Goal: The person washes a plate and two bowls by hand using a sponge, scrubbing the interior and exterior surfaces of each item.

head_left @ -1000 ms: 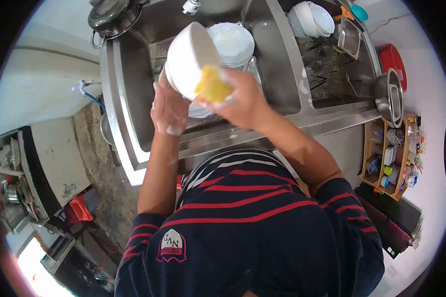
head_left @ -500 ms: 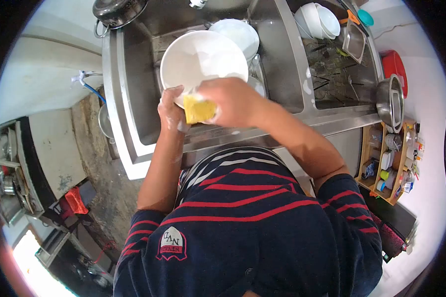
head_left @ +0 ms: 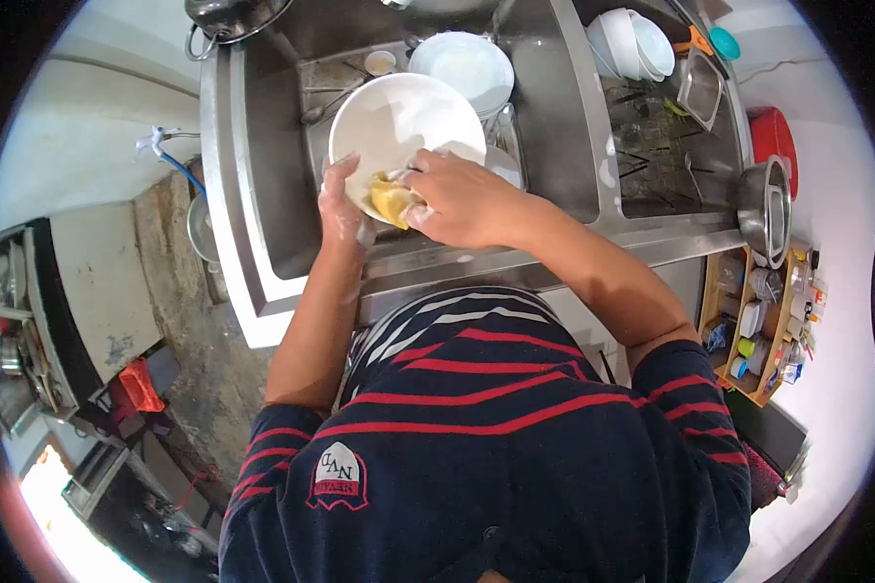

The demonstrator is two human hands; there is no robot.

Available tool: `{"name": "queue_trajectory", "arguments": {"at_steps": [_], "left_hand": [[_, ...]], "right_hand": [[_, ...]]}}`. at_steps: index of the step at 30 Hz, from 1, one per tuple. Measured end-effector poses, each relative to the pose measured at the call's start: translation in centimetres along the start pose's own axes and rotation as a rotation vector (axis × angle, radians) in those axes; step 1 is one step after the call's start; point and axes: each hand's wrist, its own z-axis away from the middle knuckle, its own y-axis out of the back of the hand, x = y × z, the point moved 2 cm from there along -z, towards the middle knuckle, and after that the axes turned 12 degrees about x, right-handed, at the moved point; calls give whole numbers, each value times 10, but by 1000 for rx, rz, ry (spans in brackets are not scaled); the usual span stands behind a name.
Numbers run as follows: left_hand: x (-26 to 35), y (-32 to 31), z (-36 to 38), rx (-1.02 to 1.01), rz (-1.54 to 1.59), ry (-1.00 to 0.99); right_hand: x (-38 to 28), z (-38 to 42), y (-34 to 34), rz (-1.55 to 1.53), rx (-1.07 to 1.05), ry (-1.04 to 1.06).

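A large white bowl is held over the left sink basin, its inside turned up toward me. My left hand, wet with suds, grips the bowl's near left rim with the thumb on the inner side. In my right hand a yellow sponge is pressed against the near rim of the bowl; the fingers are closed round it and foamy. Behind the bowl, a white plate lies in the basin. A small white cup and some cutlery rest on the basin floor.
The right basin holds stacked white bowls, a metal tray and dark thin utensils. A dark pot stands at the back left corner. Steel bowls and a red basin sit at the right, above a wooden rack.
The bowl has tilted and shifted slightly right, uncovering the small cup and cutlery behind it. My right hand has turned the sponge from the outside of the near rim over the rim.
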Motion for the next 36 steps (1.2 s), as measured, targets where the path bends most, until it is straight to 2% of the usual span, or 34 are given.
{"name": "queue_trajectory", "arguments": {"at_steps": [2, 3, 5, 6, 8, 9, 10, 12, 13, 14, 16, 17, 18, 20, 21, 22, 24, 25, 26, 28, 29, 30, 31, 32, 33, 35, 36], "left_hand": [[-3, 4, -4, -72, 9, 73], [-2, 0, -2, -77, 7, 78], [1, -10, 5, -103, 136, 171], [1, -13, 8, -105, 136, 171], [1, -16, 11, -35, -14, 90], [-1, -15, 7, -20, -20, 102], [-4, -12, 1, -16, -14, 99], [-5, -10, -5, -46, -18, 49], [-8, -9, -4, -18, -39, -3], [-9, -8, -3, -17, -36, -2], [-12, -6, -5, -39, 4, 58], [-10, -7, -2, -43, 1, 63], [-7, -9, 2, -54, -28, 118], [-8, -7, -1, -67, -56, 170], [-12, -1, -6, -82, -110, 154], [-16, 4, -12, -96, -163, 136], [-12, -7, -4, -47, -189, 130], [-11, -9, -1, 3, -210, 129], [-11, -9, -1, 5, -206, 130], [-9, -13, -3, -85, -234, -30], [-14, -10, -9, -84, -229, -32], [-17, -5, -17, -103, -322, -209], [-20, -1, -24, -119, -416, -387], [-19, -4, -22, -118, -415, -390], [-19, -9, -17, -100, -366, -380], [-19, -9, -9, -83, -327, -363], [-17, -8, -7, -97, -303, -365]], "right_hand": [[5, -12, -10, -365, 23, 89], [5, -18, -13, -364, 26, 83], [2, -29, -10, -371, 428, 190], [3, -31, -8, -370, 429, 190], [5, -38, 1, -62, 710, 113], [13, -41, 3, 123, 682, 63], [16, -39, 5, 123, 680, 71], [15, -33, 11, 377, 422, -56], [13, -27, 13, 407, 206, -142], [9, -23, 12, 410, 204, -140], [6, -18, 4, 165, -138, -77], [6, -17, -2, 58, -96, 17], [11, -19, -11, 56, -95, 10], [18, -29, -17, -46, 348, 336], [20, -33, -17, 139, 404, 379], [28, -39, -16, 137, 407, 379], [36, -44, -4, 391, 620, 543], [43, -44, -1, 572, 552, 450], [45, -39, 2, 573, 548, 454], [51, -33, 4, 635, 312, 201], [50, -27, -3, 583, 252, 91], [41, -21, -5, 585, 253, 96], [32, -15, -10, 402, 106, -17], [26, -14, -16, 218, -42, -130], [23, -20, -24, 217, -42, -130], [18, -25, -39, -326, 175, -372], [18, -22, -40, -332, 176, -373]]}}
